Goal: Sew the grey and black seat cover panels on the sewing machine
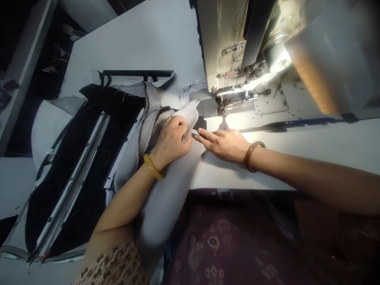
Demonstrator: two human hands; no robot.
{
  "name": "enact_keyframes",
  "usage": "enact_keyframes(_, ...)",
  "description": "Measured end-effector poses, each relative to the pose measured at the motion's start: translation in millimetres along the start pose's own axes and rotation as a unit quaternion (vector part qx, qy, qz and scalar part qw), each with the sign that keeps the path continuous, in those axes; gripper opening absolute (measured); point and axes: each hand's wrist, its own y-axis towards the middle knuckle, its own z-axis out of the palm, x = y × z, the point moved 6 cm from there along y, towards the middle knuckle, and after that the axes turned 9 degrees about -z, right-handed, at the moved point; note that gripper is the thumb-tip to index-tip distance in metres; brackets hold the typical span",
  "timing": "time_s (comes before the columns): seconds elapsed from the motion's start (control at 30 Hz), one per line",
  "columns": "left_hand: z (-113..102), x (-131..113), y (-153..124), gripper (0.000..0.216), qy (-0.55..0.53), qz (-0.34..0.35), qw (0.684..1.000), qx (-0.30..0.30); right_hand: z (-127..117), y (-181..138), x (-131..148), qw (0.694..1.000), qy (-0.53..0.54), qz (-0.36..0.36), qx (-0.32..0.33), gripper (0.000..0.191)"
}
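Note:
My left hand [175,136] is closed on a light grey fabric piece [181,174], with a folded pale flap [191,114] standing up beside its fingers. From the other side my right hand [224,145] reaches in, its fingertips together at a dark edge of the same fabric; its thumb is mostly hidden. Just beyond both hands is the presser foot [221,103] of a sewing machine [224,51], apart from my fingers. The grey fabric hangs over the table's front edge.
On the left lies a large black and grey sewn panel [89,166] with pale strips. A black-edged strip [136,73] lies behind it. A lit lamp [279,59] shines on the white table [142,35]. A long, thin dark-blue tool [303,124] lies at the right.

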Motion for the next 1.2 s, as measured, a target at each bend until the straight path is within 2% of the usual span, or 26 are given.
enact_keyframes(0.13,10.3,1.7,3.1,0.019,0.023,0.012,0.999,0.03,1.9,3.3,-4.5,1.0,0.016,0.021,0.009,0.053)
enact_keyframes(0.23,10.6,5.0,7.1,0.02,0.063,0.014,0.998,0.022,4.4,7.8,-8.7,0.999,0.017,0.028,0.022,0.054)
enact_keyframes(0.47,4.0,-2.1,5.5,0.034,0.096,0.1,0.99,0.01,0.0,9.2,-11.4,0.999,0.017,0.033,-0.002,0.055)
enact_keyframes(0.73,-3.3,-5.7,2.4,0.036,0.067,0.058,0.996,-0.009,1.9,10.0,-11.3,1.0,-0.006,0.022,-0.001,0.057)
enact_keyframes(0.87,-2.1,-5.2,2.4,0.039,0.067,0.062,0.996,0.003,4.1,8.9,-12.3,1.0,-0.005,0.021,0.014,0.057)
enact_keyframes(1.07,0.2,1.8,5.8,0.035,0.124,0.06,0.99,0.014,2.7,9.4,-13.3,0.999,0.034,0.03,0.007,0.056)
enact_keyframes(1.2,4.5,6.5,9.5,0.033,0.12,0.08,0.989,0.03,2.9,9.3,-12.0,1.0,0.006,0.024,0.001,0.056)
